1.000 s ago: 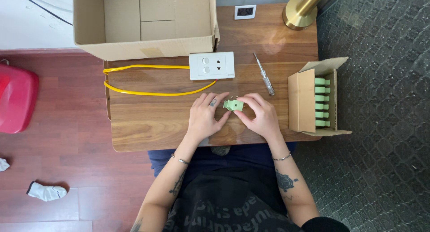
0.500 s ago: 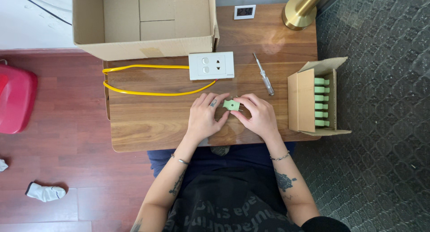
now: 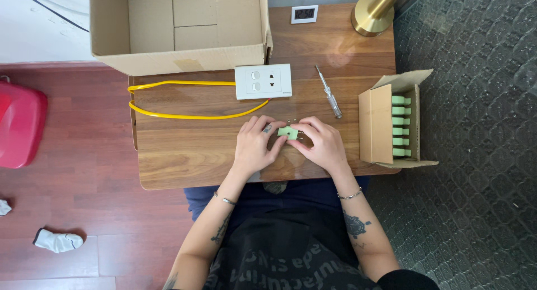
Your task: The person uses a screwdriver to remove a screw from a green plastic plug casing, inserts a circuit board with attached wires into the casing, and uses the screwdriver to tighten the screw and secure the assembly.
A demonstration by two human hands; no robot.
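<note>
Near the front edge of the wooden table (image 3: 184, 156), both hands meet over a small green plug (image 3: 288, 133) with metal pins sticking out on its right side. Left hand (image 3: 253, 147) grips the plug's left end with fingertips, thumb underneath; right hand (image 3: 321, 144) pinches the right end, fingers curled over the pins. Plug sits just above the tabletop, between the two hands; can't tell if it touches the wood.

Behind the hands: white socket plate (image 3: 263, 81) lying flat, yellow cable (image 3: 184, 100) looping from it toward the table's left edge. Screwdriver (image 3: 328, 92) with clear handle lies just right of the plate, tilted. Right of the hands, a small cardboard box (image 3: 383, 125) on its side, flaps open, a row of green plugs (image 3: 400, 125) stacked inside. Big open cardboard box (image 3: 179, 27) at the back left, brass lamp base (image 3: 372, 16) at back right, small digital clock (image 3: 305, 13) between them.

On the floor, left: red container (image 3: 19, 125), white sock (image 3: 56, 241).
</note>
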